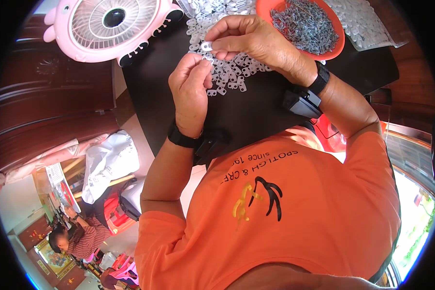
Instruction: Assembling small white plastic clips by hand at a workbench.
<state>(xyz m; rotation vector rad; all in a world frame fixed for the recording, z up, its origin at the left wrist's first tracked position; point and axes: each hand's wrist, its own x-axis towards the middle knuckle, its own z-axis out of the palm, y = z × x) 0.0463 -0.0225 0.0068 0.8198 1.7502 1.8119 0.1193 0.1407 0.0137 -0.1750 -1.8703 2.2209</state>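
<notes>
My right hand [253, 42] pinches a small white plastic piece [206, 46], rounded, with a dark hole in it, between thumb and fingers. Just below it, my left hand [191, 89] has thumb and forefinger closed on another small white plastic piece [208, 58], partly hidden by the fingertips. The two pieces are close together but apart. Around and beyond both hands, a loose pile of similar white pieces with holes [232, 79] spreads over the black table [256, 108]. Behind my right hand stands an orange bowl [340, 41] full of grey metal screws [304, 26].
A pink fan [63, 36] stands at the table's far left. At the far right lies a clear bag of white parts [360, 24]. Black wrist straps with boxes [302, 102] are on both my wrists. At lower left, another person [84, 237] sits by a red stool.
</notes>
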